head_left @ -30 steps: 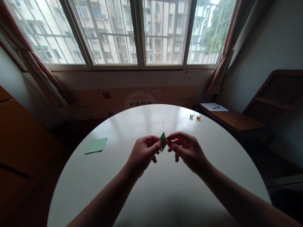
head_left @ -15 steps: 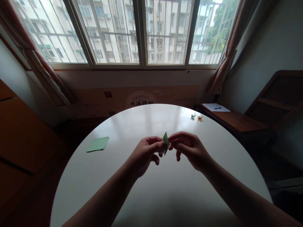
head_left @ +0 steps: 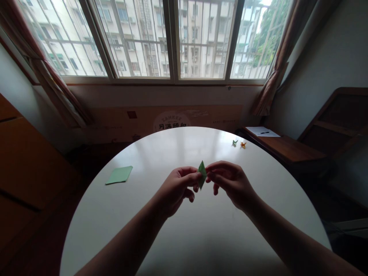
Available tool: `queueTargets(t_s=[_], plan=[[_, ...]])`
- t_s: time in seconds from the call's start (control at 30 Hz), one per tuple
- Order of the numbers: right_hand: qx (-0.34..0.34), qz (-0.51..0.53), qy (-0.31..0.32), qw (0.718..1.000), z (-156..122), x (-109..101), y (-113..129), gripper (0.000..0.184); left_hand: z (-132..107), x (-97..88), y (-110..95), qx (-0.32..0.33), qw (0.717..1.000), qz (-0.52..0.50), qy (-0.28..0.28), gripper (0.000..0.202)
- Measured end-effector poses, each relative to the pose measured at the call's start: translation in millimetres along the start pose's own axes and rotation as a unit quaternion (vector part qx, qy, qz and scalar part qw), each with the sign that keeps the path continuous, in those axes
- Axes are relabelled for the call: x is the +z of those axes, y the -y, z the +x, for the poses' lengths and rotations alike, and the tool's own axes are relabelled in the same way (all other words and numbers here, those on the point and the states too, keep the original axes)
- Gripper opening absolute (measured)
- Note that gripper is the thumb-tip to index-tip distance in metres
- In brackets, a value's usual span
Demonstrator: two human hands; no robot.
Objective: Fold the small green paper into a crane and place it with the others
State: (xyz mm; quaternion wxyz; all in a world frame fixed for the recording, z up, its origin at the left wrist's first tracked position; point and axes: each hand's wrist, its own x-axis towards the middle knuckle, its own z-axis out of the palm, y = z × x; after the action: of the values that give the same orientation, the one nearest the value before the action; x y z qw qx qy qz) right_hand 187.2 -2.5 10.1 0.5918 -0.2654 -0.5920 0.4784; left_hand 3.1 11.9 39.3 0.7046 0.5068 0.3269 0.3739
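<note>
A small folded green paper piece (head_left: pixel 202 172) is held upright above the round white table (head_left: pixel 184 237). My left hand (head_left: pixel 175 189) pinches its left side between thumb and fingers. My right hand (head_left: pixel 230 182) pinches its right side, fingers curled. Both hands meet at the paper over the middle of the table.
A stack of green paper sheets (head_left: pixel 119 174) lies on the table's left. A tiny green folded figure (head_left: pixel 235 143) and an orange one (head_left: pixel 243 145) sit at the far right. A wooden side desk (head_left: pixel 284 147) with a paper and pen (head_left: pixel 263 132) stands right. Windows fill the back wall.
Both hands have kept their pinch on the green paper and shifted slightly right and down in view; the paper has turned a little narrower between the fingers.
</note>
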Motion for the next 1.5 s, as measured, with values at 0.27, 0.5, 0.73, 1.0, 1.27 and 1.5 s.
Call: queueTargets(t_s=[0.27, 0.5, 0.73, 1.0, 1.27, 1.5], plan=[[0.046, 0.037, -0.01, 0.998, 2.3, 0.8, -3.0, 0.016, -1.8, 3.7, -0.2, -0.009, 1.0, -0.017, 0.002, 0.028], [0.007, -0.02, -0.007, 1.0, -0.7, -0.6, 1.9, 0.013, -1.5, 3.1, 0.1, 0.032, 0.999, 0.024, -0.026, 0.023], [-0.043, -0.143, -0.032, 0.988, -1.8, 2.5, 5.4, 0.01, -5.3, 7.4, -0.1, 0.083, 0.99, 0.103, -0.046, 0.021], [-0.062, -0.163, -0.021, 0.984, -5.0, 3.8, 8.2, 0.013, -5.8, 6.8, 0.3, 0.113, 0.985, 0.118, -0.056, 0.021], [-0.109, -0.228, -0.022, 0.967, -5.9, 2.8, 9.9, 0.013, -5.5, 5.9, 1.7, 0.114, 0.985, 0.112, -0.061, 0.02], [-0.117, -0.251, -0.014, 0.961, -6.6, 3.8, 10.7, 0.015, -4.6, 6.0, 2.0, 0.106, 0.986, 0.112, -0.064, 0.025]])
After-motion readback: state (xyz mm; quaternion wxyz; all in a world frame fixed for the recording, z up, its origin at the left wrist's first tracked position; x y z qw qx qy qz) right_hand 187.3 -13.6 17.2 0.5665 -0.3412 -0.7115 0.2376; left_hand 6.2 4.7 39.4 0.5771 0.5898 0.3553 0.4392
